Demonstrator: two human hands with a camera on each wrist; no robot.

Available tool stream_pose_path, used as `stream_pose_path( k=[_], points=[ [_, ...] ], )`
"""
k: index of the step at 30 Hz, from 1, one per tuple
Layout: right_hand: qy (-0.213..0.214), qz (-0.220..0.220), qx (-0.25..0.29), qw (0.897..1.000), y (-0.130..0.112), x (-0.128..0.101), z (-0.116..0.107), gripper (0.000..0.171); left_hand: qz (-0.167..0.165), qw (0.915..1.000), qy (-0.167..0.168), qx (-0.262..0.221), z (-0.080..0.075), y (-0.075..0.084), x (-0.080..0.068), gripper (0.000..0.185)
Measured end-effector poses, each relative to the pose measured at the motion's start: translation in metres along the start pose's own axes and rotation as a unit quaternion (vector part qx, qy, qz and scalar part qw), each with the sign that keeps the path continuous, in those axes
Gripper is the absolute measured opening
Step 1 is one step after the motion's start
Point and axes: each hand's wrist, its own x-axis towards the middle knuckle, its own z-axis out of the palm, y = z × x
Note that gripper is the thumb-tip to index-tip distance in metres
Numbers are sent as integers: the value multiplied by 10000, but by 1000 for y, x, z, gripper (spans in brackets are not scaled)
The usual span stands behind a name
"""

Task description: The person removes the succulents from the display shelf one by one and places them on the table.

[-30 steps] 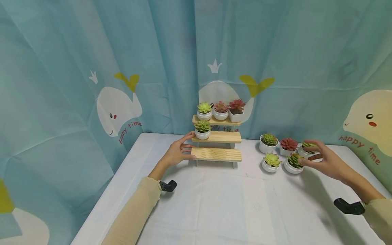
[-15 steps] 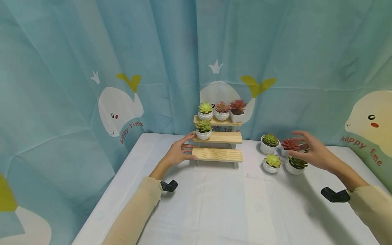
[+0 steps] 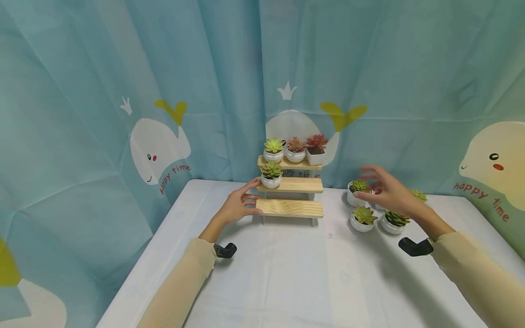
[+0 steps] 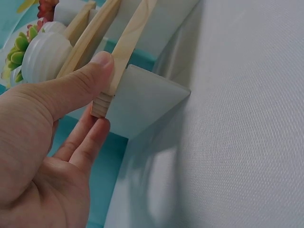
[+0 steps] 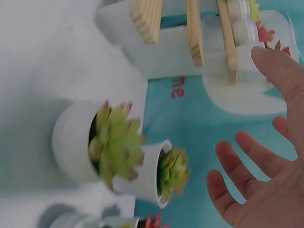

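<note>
My left hand point(image 3: 238, 203) pinches the left end of the lowest plank of a three-tier wooden plant stand point(image 3: 290, 207). In the left wrist view the thumb point(image 4: 92, 76) lies on one face of the plank, with fingers at its end. On the middle tier, at the left, sits a green potted succulent point(image 3: 271, 175). The top tier bears a light green succulent point(image 3: 273, 149), a reddish one point(image 3: 295, 149) and a red one in a square pot point(image 3: 316, 150). My right hand point(image 3: 389, 191), fingers spread and holding nothing, hovers by the back-left potted succulent point(image 3: 356, 197).
Right of the stand are more white pots: a light green succulent point(image 3: 362, 219), a dark green one point(image 3: 393, 222) and a partly hidden green one point(image 3: 419, 196). A red one is mostly behind my right hand. A blue whale-print curtain point(image 3: 229, 91) hangs behind the white-covered table point(image 3: 287, 273).
My right hand has moved left, from over the pots on the right to beside the back-left pot. My left hand keeps its grip on the stand.
</note>
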Motion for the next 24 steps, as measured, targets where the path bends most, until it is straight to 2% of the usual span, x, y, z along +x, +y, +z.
stream_pose_path(
  k=[8,15,24],
  points=[
    [-37,-204,148,9997,-17,20,16,74,63,10000,-28,-34,-1,0,-1,90],
    [-120,-240,443,9987,-27,35,32,76,104,9999,-27,-25,0,-1,-2,90],
    [-120,-523,958,9940,-39,49,55,72,56,9999,-13,-93,0,-1,-1,89]
  ],
)
